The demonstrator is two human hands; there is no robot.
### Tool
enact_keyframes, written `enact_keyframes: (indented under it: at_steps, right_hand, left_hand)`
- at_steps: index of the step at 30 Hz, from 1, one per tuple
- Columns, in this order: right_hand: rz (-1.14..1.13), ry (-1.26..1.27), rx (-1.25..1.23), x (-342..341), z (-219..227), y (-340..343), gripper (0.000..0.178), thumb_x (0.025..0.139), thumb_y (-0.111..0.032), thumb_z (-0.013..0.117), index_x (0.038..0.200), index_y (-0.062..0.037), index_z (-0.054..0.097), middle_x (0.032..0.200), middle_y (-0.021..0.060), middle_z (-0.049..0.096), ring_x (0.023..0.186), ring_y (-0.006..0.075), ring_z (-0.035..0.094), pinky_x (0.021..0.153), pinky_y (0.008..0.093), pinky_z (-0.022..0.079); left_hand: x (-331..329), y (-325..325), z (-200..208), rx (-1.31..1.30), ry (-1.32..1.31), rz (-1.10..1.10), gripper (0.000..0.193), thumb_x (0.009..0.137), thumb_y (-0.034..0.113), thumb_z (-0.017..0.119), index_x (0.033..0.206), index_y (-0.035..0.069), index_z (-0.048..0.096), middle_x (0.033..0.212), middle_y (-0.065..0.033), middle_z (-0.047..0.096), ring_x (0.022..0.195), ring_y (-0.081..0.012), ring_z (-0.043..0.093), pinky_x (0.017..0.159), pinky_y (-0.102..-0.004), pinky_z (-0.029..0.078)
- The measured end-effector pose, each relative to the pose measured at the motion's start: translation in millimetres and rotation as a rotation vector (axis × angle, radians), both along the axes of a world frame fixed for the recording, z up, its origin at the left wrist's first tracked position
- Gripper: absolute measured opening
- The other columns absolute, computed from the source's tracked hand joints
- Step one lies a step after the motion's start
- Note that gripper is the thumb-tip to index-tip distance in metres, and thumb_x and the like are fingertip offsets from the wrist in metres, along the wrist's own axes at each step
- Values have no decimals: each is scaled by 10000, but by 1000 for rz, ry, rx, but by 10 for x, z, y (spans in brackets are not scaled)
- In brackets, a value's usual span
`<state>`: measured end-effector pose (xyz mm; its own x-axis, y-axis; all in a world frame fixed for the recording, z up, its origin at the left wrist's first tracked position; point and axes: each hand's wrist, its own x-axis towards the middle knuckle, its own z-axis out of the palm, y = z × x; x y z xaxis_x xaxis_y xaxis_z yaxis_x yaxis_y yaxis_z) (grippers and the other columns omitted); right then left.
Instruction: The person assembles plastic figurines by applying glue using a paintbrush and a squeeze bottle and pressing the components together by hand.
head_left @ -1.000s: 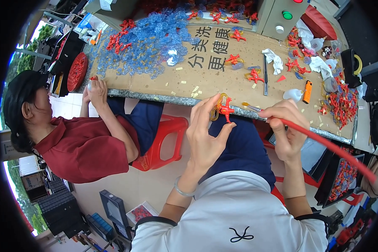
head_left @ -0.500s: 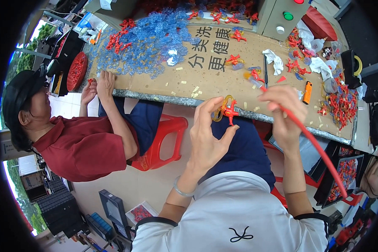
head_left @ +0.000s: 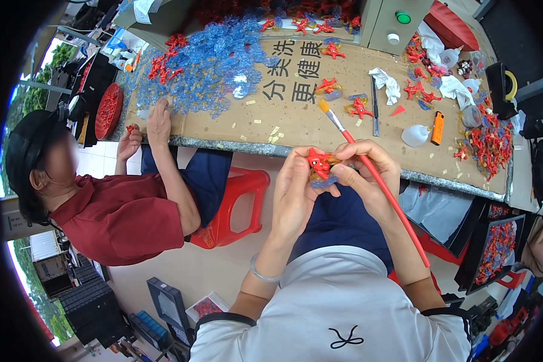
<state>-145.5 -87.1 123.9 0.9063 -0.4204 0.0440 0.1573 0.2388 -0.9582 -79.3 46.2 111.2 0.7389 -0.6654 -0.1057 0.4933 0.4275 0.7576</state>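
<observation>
A small red star-shaped toy figure (head_left: 317,161) with clear blue and yellow parts is held just off the table's front edge. My left hand (head_left: 291,196) pinches it between thumb and fingers. My right hand (head_left: 377,178) keeps a red-handled paintbrush (head_left: 398,217) across its palm, and its thumb and fingertips touch the figure's right side. The brush's yellow bristles (head_left: 324,106) point up and left over the table. Similar red figures (head_left: 359,108) with blue and yellow parts lie on the cardboard beyond my hands.
Blue clear pieces (head_left: 223,63) are heaped at back left. A squeeze bottle (head_left: 415,136), orange lighter (head_left: 438,130), thin black tool (head_left: 375,108) and white tissue (head_left: 386,85) lie to the right, before piled red figures (head_left: 492,142). A person in a maroon shirt (head_left: 123,208) works at left.
My right hand has come left and down to the figure, and the brush has swung more upright. The figure has turned in my left hand. The squeeze bottle has come into sight.
</observation>
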Motion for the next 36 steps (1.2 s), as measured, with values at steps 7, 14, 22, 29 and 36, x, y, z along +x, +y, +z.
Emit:
enact_keyframes:
  at_steps: [7, 14, 22, 29, 36]
  right_hand:
    - [-105, -137, -487, 47, -42, -34, 115, 778, 65, 665, 871, 7, 630, 874, 91, 665, 747, 125, 634, 663, 269, 520]
    - [120, -105, -30, 34, 82, -48, 160, 880, -30, 600, 1020, 45, 616, 975, 116, 653, 817, 148, 623, 764, 285, 511]
    - [78, -171, -29, -136, 73, -471, 398, 955, -308, 529, 1013, 70, 640, 907, 112, 651, 774, 148, 595, 708, 252, 478]
    - [48, -108, -498, -110, 354, -478, 325, 893, -310, 593, 874, 1, 684, 766, 90, 633, 705, 170, 576, 656, 277, 435]
    - [133, -209, -585, -39, 441, -506, 256, 799, -259, 633, 800, -4, 663, 730, 82, 626, 687, 221, 578, 674, 327, 406]
  left_hand:
    - [-71, -34, 40, 176, -54, 98, 440, 921, 118, 586, 1284, -28, 384, 1102, -162, 586, 985, -203, 618, 797, -329, 566]
    - [-87, 36, 190, 301, -230, 121, 653, 899, 40, 587, 1442, -12, 228, 1212, -210, 554, 992, -188, 607, 869, -285, 521]
    - [-10, 57, 132, 62, 43, -90, 570, 944, 84, 488, 1448, -8, 238, 1149, -151, 582, 928, -184, 582, 741, -255, 448]
    - [61, -16, 132, 82, -98, -125, 496, 961, 91, 446, 1423, -4, 291, 1175, -174, 577, 981, -221, 602, 758, -261, 459]
    - [81, -99, 213, -40, 134, -157, 438, 980, 71, 300, 1411, 46, 229, 1164, -257, 563, 932, -295, 637, 741, -312, 515]
